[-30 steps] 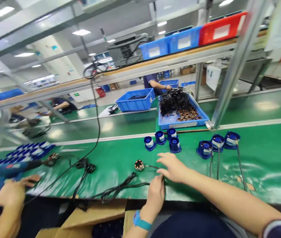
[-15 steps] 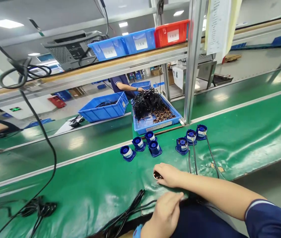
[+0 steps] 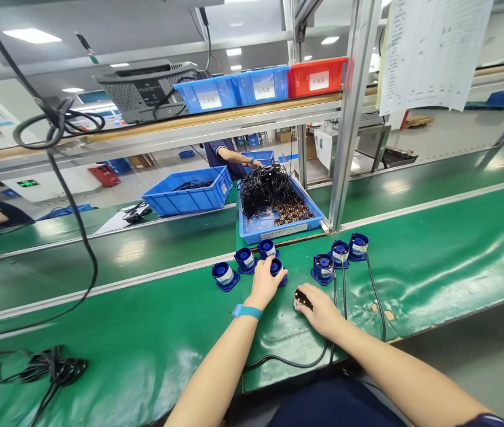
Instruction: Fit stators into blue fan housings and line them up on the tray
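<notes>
My left hand (image 3: 266, 283), with a blue band at the wrist, has its fingers wrapped round a blue round holder (image 3: 276, 268) standing on the green bench. Three like blue holders, one at the far left (image 3: 224, 274), stand beside it. In my right hand (image 3: 318, 305) is a small round part (image 3: 303, 298) with copper-coloured dots, held just above or on the bench. Behind that hand stand three blue holders (image 3: 324, 268) with dotted parts in them and black cables running toward the front edge.
A blue tray (image 3: 278, 234) holds black cables and copper-coloured pieces. Behind it a person's hand (image 3: 254, 163) touches the cables. A black cable bundle (image 3: 58, 367) lies at left. A metal post (image 3: 350, 136) and a shelf with bins stand ahead; a cable hangs at left.
My left hand has moved forward from the bench's front edge and taken hold of a blue holder. My right hand has shifted slightly right with the round part. The cable bundle near the front edge is out of sight.
</notes>
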A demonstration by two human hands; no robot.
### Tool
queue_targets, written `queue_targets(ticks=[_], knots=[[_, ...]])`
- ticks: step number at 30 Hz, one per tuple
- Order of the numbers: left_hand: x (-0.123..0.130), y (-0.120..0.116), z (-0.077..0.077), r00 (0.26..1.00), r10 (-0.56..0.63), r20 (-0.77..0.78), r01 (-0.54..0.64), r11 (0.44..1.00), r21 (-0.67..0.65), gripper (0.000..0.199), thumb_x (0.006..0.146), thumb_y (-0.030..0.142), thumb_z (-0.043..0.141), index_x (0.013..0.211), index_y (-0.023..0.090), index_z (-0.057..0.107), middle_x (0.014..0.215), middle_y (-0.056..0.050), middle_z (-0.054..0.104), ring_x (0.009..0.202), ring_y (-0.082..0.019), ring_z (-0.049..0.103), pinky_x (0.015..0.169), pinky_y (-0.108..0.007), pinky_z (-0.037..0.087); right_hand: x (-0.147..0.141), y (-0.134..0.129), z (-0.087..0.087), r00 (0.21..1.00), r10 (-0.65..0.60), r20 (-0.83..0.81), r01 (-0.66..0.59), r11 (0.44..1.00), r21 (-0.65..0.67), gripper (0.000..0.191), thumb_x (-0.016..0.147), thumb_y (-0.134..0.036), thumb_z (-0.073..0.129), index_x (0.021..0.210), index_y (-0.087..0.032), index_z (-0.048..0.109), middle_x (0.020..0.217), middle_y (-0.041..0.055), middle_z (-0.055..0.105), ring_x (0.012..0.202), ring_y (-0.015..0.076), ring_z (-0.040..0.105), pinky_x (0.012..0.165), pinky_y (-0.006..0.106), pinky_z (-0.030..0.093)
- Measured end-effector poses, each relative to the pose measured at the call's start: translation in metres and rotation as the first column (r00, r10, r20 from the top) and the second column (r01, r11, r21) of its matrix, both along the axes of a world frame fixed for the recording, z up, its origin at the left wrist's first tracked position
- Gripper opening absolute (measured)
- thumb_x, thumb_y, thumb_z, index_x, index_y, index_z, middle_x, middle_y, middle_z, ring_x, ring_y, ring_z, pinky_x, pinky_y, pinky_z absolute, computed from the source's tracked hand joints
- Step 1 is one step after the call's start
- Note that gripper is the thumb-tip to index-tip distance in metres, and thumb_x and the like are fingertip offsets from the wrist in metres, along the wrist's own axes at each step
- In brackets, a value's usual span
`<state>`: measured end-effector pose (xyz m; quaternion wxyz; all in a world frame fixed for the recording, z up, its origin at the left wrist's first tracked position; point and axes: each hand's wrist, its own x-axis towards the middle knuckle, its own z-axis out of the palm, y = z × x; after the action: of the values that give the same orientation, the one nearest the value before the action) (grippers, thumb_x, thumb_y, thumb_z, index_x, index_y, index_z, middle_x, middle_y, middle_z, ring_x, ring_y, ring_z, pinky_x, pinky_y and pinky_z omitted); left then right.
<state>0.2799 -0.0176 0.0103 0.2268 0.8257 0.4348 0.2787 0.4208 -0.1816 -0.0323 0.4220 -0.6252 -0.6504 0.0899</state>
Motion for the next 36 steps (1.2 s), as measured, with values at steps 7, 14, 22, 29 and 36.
queue_targets(ticks=[7, 14, 22, 29, 36], knots=[[-0.027, -0.040, 0.000, 0.962, -0.236, 0.137, 0.259, 0.948, -0.186, 0.092, 0.073, 0.020, 0.076, 0.155, 0.028, 0.033, 0.138, -0.010, 0.050, 0.134, -0.027, 0.050, 0.117, -0.046, 0.038, 0.007, 0.019, 0.054, 0.982, -0.141, -0.126, 0.179, 0.911, 0.372, 0.050, 0.096, -0.031, 0.064, 0.144, -0.021, 0.055, 0.139, 0.0131, 0.061, 0.130, 0.0276, 0.058, 0.115, 0.048, 0.047], [-0.018, -0.050, -0.005, 0.948, -0.097, 0.304, 0.205, 0.915, -0.348, 0.117, 0.069, 0.023, 0.075, 0.160, 0.020, 0.001, 0.123, -0.009, 0.062, 0.107, -0.023, 0.065, 0.100, -0.042, 0.050, -0.014, 0.051, 0.069, 0.972, 0.102, 0.212, -0.108, 0.994, 0.020, 0.042, 0.089, -0.017, 0.067, 0.131, -0.015, 0.064, 0.130, 0.0163, 0.065, 0.117, 0.0300, 0.063, 0.102, 0.048, 0.055], [-0.024, -0.062, 0.003, 0.980, -0.158, 0.124, 0.188, 0.937, -0.295, 0.129, 0.067, 0.031, 0.080, 0.160, 0.011, -0.006, 0.134, -0.023, 0.059, 0.123, -0.037, 0.059, 0.101, -0.051, 0.050, 0.012, 0.052, 0.019, 0.924, 0.145, 0.353, -0.147, 0.989, -0.020, 0.046, 0.091, -0.043, 0.062, 0.126, -0.014, 0.064, 0.139, 0.0210, 0.058, 0.128, 0.0380, 0.055, 0.104, 0.058, 0.049], [-0.110, -0.122, 0.018, 0.917, -0.202, -0.345, 0.140, 0.971, -0.196, 0.087, 0.067, 0.074, 0.077, 0.124, 0.012, 0.058, 0.115, -0.021, 0.066, 0.109, -0.039, 0.064, 0.095, -0.051, 0.051, 0.006, 0.058, -0.016, 0.990, 0.091, 0.111, -0.091, 0.996, -0.005, 0.055, 0.087, -0.063, 0.053, 0.117, -0.018, 0.061, 0.117, 0.0157, 0.069, 0.105, 0.0326, 0.068, 0.094, 0.050, 0.056], [-0.151, -0.174, 0.012, 0.887, -0.328, -0.324, 0.234, 0.926, -0.298, 0.019, 0.092, 0.038, 0.067, 0.091, 0.020, 0.061, 0.079, -0.002, 0.065, 0.080, -0.020, 0.066, 0.076, -0.029, 0.047, 0.002, 0.054, 0.005, 0.997, 0.019, 0.073, -0.021, 0.999, 0.031, 0.063, 0.083, -0.075, 0.054, 0.115, -0.021, 0.060, 0.107, 0.0140, 0.071, 0.094, 0.0328, 0.071, 0.080, 0.045, 0.059]])
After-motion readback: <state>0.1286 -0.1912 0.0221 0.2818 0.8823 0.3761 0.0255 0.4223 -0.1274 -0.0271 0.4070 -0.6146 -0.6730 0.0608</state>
